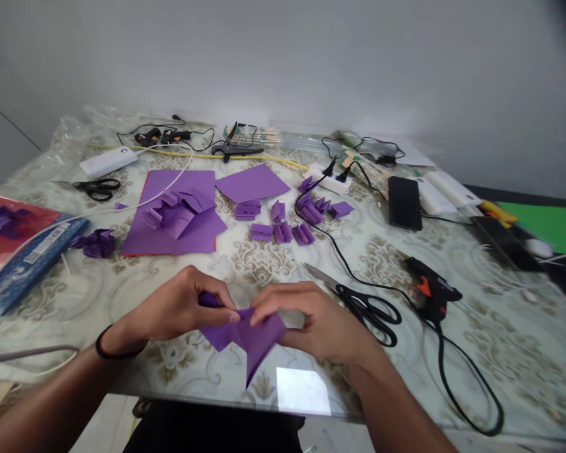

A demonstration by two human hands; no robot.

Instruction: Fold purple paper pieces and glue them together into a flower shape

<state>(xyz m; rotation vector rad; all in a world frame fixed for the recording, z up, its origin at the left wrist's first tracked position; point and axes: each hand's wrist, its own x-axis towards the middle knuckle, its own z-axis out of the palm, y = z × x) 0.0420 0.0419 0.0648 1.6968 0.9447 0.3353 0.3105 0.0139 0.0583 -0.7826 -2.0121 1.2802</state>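
Near the table's front edge, a folded purple paper [259, 336] is held between my two hands. My left hand [188, 305] is closed on its left part, thumb and fingertips pinching it. My right hand [311, 321] grips the right part, fingers curled over the top and thumb near its side. One pointed corner of the paper hangs down, slightly blurred. Beyond my hands lie several small folded purple pieces [283, 231], a flat purple sheet [252, 183] and a heap of folded purple paper [177, 214] on a stack of purple sheets [141, 236].
Black scissors [368, 308] lie right of my right hand, with a glue gun [431, 289] and its cable beyond. A phone [404, 202] and power strip [327, 179] are farther back. Crumpled purple paper [94, 243] and a blue-edged packet [33, 261] lie left.
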